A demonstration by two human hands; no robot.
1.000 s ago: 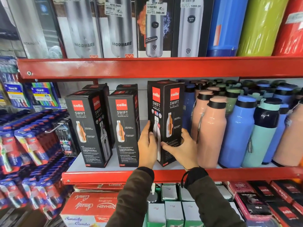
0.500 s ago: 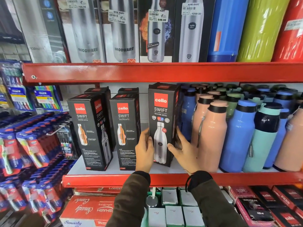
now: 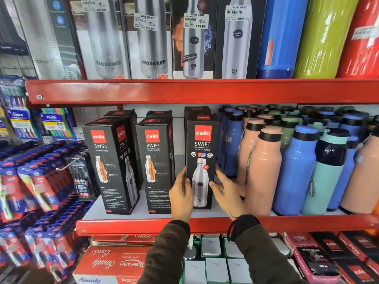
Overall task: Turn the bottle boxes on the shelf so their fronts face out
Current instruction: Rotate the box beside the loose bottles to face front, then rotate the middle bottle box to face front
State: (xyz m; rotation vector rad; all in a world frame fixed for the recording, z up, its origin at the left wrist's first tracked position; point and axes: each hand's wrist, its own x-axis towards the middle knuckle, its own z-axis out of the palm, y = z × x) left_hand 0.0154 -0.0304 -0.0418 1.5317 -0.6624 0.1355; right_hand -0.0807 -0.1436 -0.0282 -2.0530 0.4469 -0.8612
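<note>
Middle shelf, red-edged: three black Cello Swift bottle boxes and loose bottles.

Right-hand box upright, front panel with steel-bottle picture squarely outward, clasped low between both hands; left hand flat along its left edge with thumb on the front face, right hand on the right edge with fingers spread and only loosely touching. Left of the left-hand fingers, just beside: middle box, showing an orange cutaway panel; further left, corner-on: left box, two faces visible. Contents of all three sealed from sight. Behind each, a further black box, tops only. Right of the right-hand fingers, touching or nearly so: peach bottles, then blue and teal bottles, capped, standing in rows.
</note>
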